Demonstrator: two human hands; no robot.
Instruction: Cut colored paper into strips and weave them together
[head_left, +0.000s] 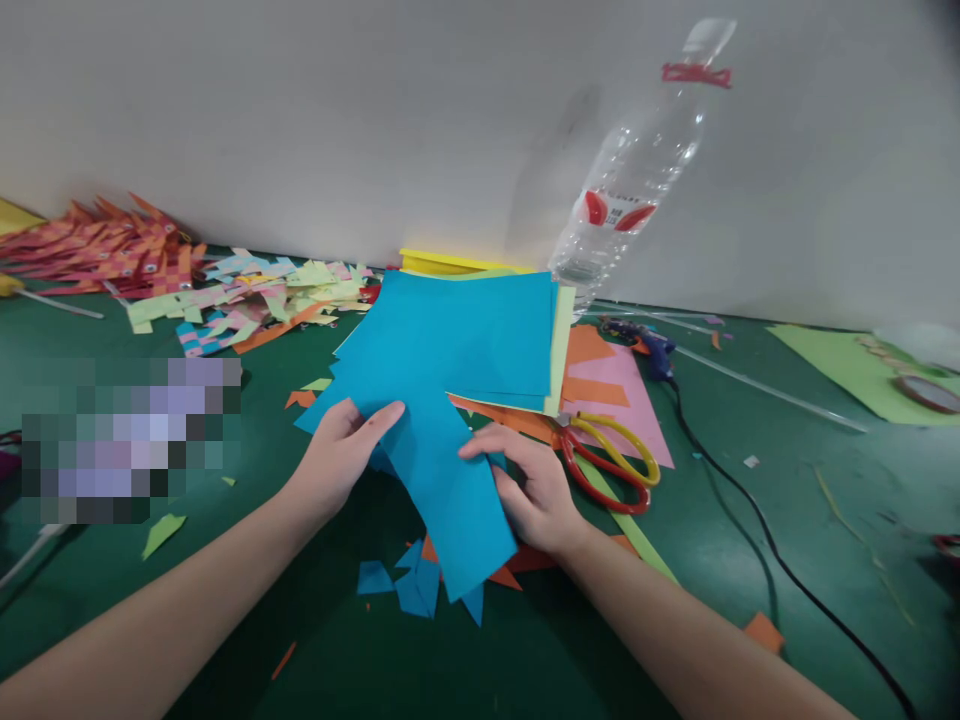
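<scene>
A smooth dark green tabletop (225, 640) fills the lower frame. On it, at upper left, lie a pile of orange-red woven paper pieces (97, 255) and a heap of pastel paper strips (251, 300). Small cut blue paper scraps (417, 590) lie at lower centre, a flat pink paper sheet (646, 405) right of centre, and a light green paper sheet (821, 372) at far right.

A plastic bottle (634, 175) is near the wall (337, 120) and a glue gun (658, 355); a tape roll (928, 393) lies on green paper (832, 372).

forearms (214, 565) angled inward, left hand (337, 455) pinching, thumb (384, 422) uppermost, right hand (541, 490) curled, thumb (513, 497) perhaps tucked under
</scene>
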